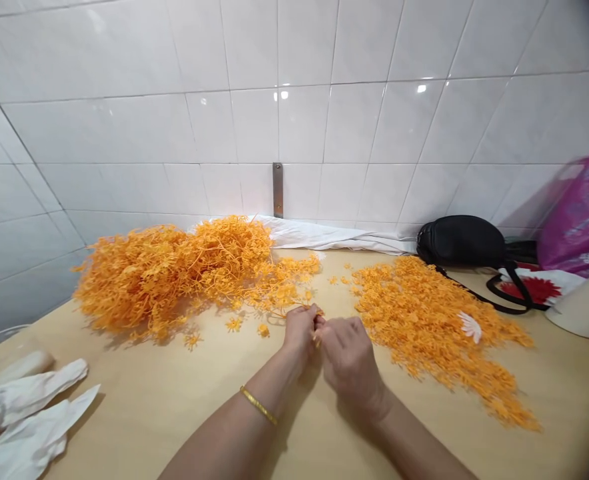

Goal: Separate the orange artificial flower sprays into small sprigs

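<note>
My left hand [300, 330], with a gold bangle on its wrist, is closed around an orange plastic flower stem [278, 315] near the middle of the table. Pressed up against it, my right hand [347, 360] pinches at the same piece; its fingertips partly hide what they grip. To the left rises a tangled heap of orange flower stems [169, 280]. A flatter spread of loose orange plastic blossoms [424, 313] lies on the right, with one white petal piece [470, 327] on top. A few single blossoms [233, 325] are scattered between.
Crumpled white cloths [34, 427] lie at the front left of the table [214, 433]. At the back right are a black bag [459, 241] with a strap, a purple plastic bag [582, 217], a red-and-white flower [537, 288] and a pale roll [587, 307]. A tiled wall [304, 120] stands behind.
</note>
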`<state>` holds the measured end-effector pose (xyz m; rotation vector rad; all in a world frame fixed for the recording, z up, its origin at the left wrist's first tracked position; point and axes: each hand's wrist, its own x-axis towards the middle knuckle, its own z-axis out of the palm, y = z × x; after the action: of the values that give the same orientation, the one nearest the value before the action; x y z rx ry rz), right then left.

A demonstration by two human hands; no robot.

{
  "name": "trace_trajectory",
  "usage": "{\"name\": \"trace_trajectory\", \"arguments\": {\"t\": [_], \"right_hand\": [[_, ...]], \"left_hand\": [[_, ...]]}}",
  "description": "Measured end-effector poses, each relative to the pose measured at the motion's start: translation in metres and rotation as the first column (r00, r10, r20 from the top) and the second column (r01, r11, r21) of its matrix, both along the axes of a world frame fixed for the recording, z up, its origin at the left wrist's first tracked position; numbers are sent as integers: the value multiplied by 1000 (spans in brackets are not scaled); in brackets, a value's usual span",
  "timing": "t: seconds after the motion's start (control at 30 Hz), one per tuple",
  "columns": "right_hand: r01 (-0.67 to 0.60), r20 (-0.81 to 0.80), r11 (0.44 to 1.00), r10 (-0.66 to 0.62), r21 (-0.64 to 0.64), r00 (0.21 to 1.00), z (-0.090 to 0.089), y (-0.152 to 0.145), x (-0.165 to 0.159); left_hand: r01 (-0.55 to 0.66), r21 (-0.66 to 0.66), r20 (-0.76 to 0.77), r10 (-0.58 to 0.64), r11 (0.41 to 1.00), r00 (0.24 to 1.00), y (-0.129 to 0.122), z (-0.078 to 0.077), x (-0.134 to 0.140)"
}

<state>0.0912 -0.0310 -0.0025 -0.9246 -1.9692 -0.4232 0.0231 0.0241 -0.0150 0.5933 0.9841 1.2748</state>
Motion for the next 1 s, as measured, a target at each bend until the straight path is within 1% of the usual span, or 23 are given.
{"name": "trace_trajectory", "arguments": {"t": [0.03, 0.07, 0.1, 0.13, 0.17, 0.2, 0.23, 0.27, 0.3, 0.33, 0.4, 0.43, 0.47, 0.5, 0.57, 0.6, 0.63, 0.67, 0.73, 0.8, 0.9, 0.93, 1.0], "right_hand": [[-33, -11, 999, 33, 23, 999, 5, -3, -2], [-43, -60, 999, 44, 6, 997, 10, -4, -2], [-29, -150, 998, 21, -51, 988, 15, -2, 0], [6, -268, 988, -48, -154, 962, 19, 2, 5], [31, -393, 957, -148, -289, 908, 22, 9, 12], [9, -506, 905, -246, -425, 827, 23, 18, 21], [-62, -585, 843, -316, -534, 747, 23, 27, 30], [-167, -644, 780, -352, -603, 680, 21, 35, 39], [-279, -683, 715, -366, -642, 633, 17, 41, 47], [-380, -706, 649, -362, -660, 608, 14, 45, 52], [-519, -721, 523, -323, -676, 613, 5, 45, 57], [-548, -715, 480, -298, -685, 633, 2, 43, 57], [-555, -706, 463, -271, -692, 654, -1, 40, 55], [-548, -696, 466, -243, -695, 676, -3, 37, 53], [-521, -685, 515, -195, -680, 702, -5, 33, 48], [-511, -685, 543, -177, -667, 706, -6, 32, 46], [-506, -688, 562, -164, -654, 707, -7, 32, 45], [-506, -690, 572, -154, -646, 707, -8, 32, 45], [-499, -691, 587, -148, -637, 708, -11, 33, 44], [-486, -691, 599, -162, -636, 705, -15, 33, 44], [-419, -657, 622, -213, -662, 723, -17, 32, 44], [-366, -625, 644, -227, -671, 747, -17, 32, 43], [-228, -547, 711, -255, -665, 797, -15, 32, 43]], "left_hand": [[-2, -7, -15, 2, 1000, 1000, 1, 1, -1], [15, -3, -36, -15, 1000, 999, 1, 2, -3], [49, 7, -56, -49, 999, 997, 0, 2, -4], [94, 17, -76, -93, 995, 993, -1, 3, -5], [144, 16, -100, -142, 989, 985, -2, 3, -6], [200, 6, -132, -198, 980, 971, -3, 4, -7], [256, -9, -166, -254, 967, 953, -4, 4, -8], [302, -23, -198, -301, 953, 933, -5, 5, -9], [345, -27, -236, -342, 938, 910, -6, 5, -9], [383, -24, -275, -375, 923, 885, -6, 6, -10], [450, -11, -351, -424, 893, 835, -7, 7, -11], [481, -9, -387, -446, 877, 807, -7, 7, -11], [507, -9, -424, -463, 862, 779, -8, 7, -10], [530, -12, -455, -477, 848, 752, -8, 7, -10], [561, -20, -494, -496, 828, 714, -9, 7, -9], [561, -21, -494, -496, 828, 714, -10, 7, -8], [549, -17, -475, -490, 836, 731, -10, 7, -8], [525, -7, -437, -474, 851, 764, -10, 7, -8], [450, 22, -314, -422, 893, 851, -9, 8, -9], [390, 38, -164, -379, 920, 911, -8, 9, -11], [355, 23, 19, -355, 935, 935, -5, 8, -12], [350, 10, 75, -350, 937, 934, -5, 8, -12], [349, -48, 194, -334, 936, 922, -4, 7, -12]]}}
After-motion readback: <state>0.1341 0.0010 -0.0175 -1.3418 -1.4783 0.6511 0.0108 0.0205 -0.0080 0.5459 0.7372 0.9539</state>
